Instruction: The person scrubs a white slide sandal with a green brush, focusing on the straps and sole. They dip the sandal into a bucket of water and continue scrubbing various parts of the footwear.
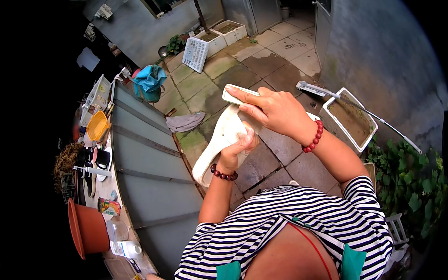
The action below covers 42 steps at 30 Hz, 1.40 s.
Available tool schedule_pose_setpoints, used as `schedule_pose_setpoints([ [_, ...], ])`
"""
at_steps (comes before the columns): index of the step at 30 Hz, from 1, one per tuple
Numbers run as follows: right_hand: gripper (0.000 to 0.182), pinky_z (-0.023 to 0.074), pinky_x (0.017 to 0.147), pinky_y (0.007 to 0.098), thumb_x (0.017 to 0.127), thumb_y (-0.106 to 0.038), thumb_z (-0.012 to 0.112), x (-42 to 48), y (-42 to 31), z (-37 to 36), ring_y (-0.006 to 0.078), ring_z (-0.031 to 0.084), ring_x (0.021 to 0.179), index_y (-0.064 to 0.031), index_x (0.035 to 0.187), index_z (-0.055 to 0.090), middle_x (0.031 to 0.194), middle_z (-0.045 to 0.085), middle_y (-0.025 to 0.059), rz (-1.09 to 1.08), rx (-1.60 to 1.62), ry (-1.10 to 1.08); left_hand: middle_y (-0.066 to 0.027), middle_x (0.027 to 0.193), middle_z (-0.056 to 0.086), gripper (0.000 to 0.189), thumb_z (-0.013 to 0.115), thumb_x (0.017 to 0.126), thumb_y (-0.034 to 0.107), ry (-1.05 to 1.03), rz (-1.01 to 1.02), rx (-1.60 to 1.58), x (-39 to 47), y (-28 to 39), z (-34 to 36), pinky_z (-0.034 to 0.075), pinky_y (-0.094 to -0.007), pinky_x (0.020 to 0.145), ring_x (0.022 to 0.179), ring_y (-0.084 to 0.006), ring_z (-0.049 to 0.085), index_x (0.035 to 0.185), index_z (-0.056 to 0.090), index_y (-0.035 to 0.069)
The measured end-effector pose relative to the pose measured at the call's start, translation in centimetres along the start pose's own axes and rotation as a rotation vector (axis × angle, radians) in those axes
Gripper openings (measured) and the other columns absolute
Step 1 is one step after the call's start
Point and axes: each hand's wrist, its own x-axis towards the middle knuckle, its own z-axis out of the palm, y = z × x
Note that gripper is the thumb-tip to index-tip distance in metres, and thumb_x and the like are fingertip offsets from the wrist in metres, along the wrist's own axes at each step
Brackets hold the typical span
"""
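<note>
My left hand (235, 150) holds a white slipper (204, 164), with the thumb and fingers in its opening. The slipper is tilted, and its one end points toward the lower left. Above it, my right hand (274, 108) grips a flat, pale block with a green edge (231, 93), probably a scrubbing brush. The index finger lies along its top. The block is at the slipper's far end; its underside is hidden, so I cannot tell whether they touch. Dark red bead bracelets circle both wrists.
At left, a ledge (99, 196) holds a terracotta-coloured plastic pot (91, 227), a white bottle (131, 249), a can (109, 206), shoes and a yellow basket (97, 125). A grey cloth (185, 121) lies on the paving. At right stand a soil-filled white box (350, 119) and a long-handled mop (371, 113).
</note>
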Motion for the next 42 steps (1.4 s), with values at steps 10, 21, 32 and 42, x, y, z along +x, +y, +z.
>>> schedule_pose_setpoints([
  [10,0.054,0.0519,0.054,0.0408,0.1,-0.04,0.062,-6.2,3.8,2.4,0.0297,0.059,0.056,-0.0406,0.152,0.05,0.074,0.053,0.0086,0.104,-0.001,0.018,0.0007,0.076,0.054,0.022,0.076,0.088,0.02,0.05,0.085,0.187,-1.2,2.5,-0.3,0.037,-0.0265,0.062,0.067,-0.0097,0.047,0.093,0.06,0.007],
  [21,0.055,0.0516,0.046,0.0356,0.096,-0.038,0.067,-2.8,-1.3,0.6,0.0237,0.061,0.054,-0.0443,0.149,0.053,0.082,0.055,0.0056,-0.084,-0.095,0.131,0.0001,0.089,0.059,0.021,0.074,0.085,0.012,0.207,0.095,0.706,-0.7,0.1,1.3,0.045,-0.0273,0.07,0.079,-0.0103,0.055,0.101,0.062,0.005],
  [32,0.056,0.049,0.048,0.0353,0.095,-0.038,0.068,-3.4,0.6,-0.7,0.0217,0.059,0.055,-0.0463,0.148,0.053,0.078,0.052,0.0051,-0.078,0.026,0.169,0.0019,0.088,0.059,0.019,0.073,0.086,0.016,0.159,0.009,0.746,-1.7,0.8,0.6,0.045,-0.0267,0.067,0.077,-0.0091,0.055,0.1,0.062,0.008],
  [42,0.049,0.0477,0.052,0.0397,0.099,-0.04,0.063,-5.2,5.3,0.6,0.0249,0.054,0.053,-0.0413,0.148,0.055,0.073,0.05,0.0085,0.07,-0.274,-0.123,0.0043,0.085,0.056,0.019,0.074,0.086,0.015,0.158,-0.057,0.542,-2.8,-0.8,-0.4,0.042,-0.0257,0.065,0.072,-0.0067,0.05,0.098,0.061,0.006],
])
